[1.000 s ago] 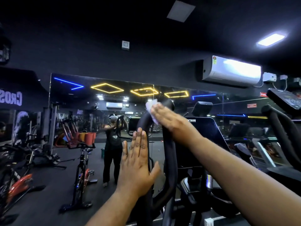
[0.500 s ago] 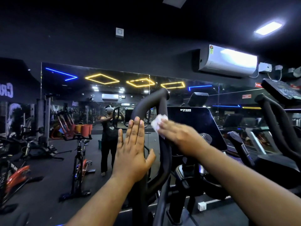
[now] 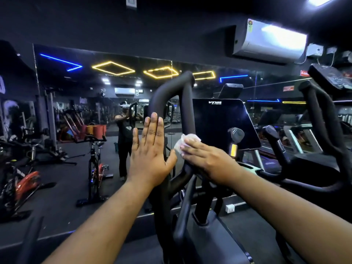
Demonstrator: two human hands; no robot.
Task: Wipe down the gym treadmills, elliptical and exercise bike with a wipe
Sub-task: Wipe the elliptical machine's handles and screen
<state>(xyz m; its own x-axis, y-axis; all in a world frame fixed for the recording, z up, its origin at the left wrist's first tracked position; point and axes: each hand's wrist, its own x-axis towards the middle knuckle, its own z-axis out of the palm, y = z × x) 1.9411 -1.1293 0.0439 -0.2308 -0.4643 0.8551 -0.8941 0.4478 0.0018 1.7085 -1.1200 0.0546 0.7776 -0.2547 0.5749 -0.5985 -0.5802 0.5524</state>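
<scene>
Now my right hand (image 3: 207, 161) presses the white wipe (image 3: 187, 141) against the inner bar of the elliptical handle (image 3: 187, 111), fingers curled over it, lower than a second ago, when it was up at the top bend. So the stroke goes downward, and the upper part I judge as done. My left hand (image 3: 150, 159), at 9 o'clock from the wipe, lies flat with straight fingers on the outer bar, steadying it. The console (image 3: 221, 122) stands at 3 o'clock, untouched.
</scene>
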